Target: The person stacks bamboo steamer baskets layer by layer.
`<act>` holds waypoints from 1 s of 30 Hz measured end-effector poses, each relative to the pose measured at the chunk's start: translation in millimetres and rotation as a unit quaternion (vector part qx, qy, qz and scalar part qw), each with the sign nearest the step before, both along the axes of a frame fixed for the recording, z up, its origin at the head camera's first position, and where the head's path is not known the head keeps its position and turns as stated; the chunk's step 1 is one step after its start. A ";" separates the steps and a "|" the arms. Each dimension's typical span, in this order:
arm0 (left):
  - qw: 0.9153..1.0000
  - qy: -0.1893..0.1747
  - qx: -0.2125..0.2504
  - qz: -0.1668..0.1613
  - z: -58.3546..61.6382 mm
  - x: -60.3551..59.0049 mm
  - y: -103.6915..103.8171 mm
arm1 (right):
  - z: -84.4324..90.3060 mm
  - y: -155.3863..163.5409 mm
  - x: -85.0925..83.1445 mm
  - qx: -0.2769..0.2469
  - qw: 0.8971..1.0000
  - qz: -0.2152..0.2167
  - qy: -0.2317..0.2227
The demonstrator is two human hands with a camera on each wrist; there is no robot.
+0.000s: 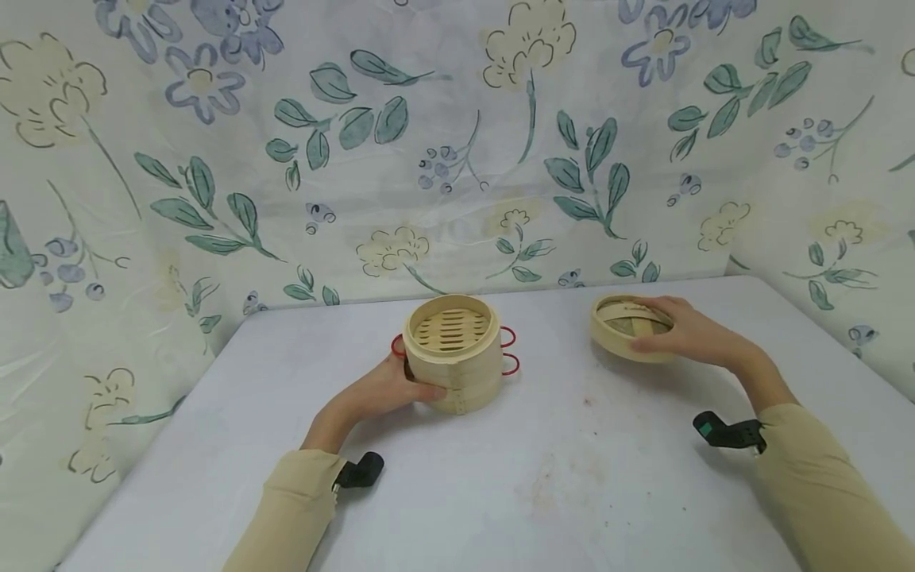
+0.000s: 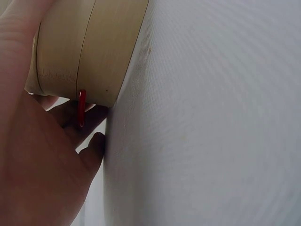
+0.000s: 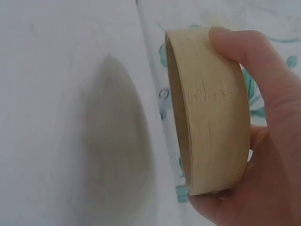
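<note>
A stacked bamboo steamer [image 1: 457, 373] with red loop handles stands on the white table, its slatted inner base showing from above. My left hand [image 1: 389, 385] grips its left side, thumb across the front and fingers round the back. Close up in the left wrist view, the steamer wall [image 2: 106, 52] meets the tabletop beside a red loop [image 2: 82, 108]. To the right, my right hand [image 1: 686, 330] holds the round bamboo lid [image 1: 608, 338] by its rim. In the right wrist view the lid [image 3: 211, 108] is raised off the table, over its own shadow.
The white table [image 1: 500, 492] bears faint reddish smudges and small specks in front of the steamer. Behind it hangs a floral-patterned sheet [image 1: 457, 214], which also runs along both sides. Each wrist wears a small black camera [image 1: 360, 470].
</note>
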State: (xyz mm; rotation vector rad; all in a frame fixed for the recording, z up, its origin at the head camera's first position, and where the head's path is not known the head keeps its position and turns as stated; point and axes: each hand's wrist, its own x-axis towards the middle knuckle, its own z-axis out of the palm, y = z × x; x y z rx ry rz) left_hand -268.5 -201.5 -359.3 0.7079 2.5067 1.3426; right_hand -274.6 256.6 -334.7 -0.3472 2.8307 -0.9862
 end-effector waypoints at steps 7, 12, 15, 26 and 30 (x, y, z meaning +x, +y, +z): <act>1.000 0.005 -0.001 -0.003 -1.6 -2.3 -0.9 | 21.7 -18.6 -0.3 -0.010 1.000 0.021 0.012; 1.000 0.004 -0.003 0.000 -1.9 -2.7 -0.8 | 36.5 -23.8 0.6 -0.020 0.999 0.027 0.016; 1.000 0.005 0.004 -0.006 -1.6 -2.5 -0.7 | 42.7 -28.6 0.9 -0.020 0.999 0.031 0.018; 1.000 0.004 0.003 -0.001 0.2 -0.1 -1.3 | 53.3 -72.5 -7.5 -0.023 0.998 0.047 0.030; 1.000 0.003 0.002 -0.001 -0.7 -0.3 -1.2 | 53.5 -89.2 -11.8 -0.035 0.998 0.053 0.029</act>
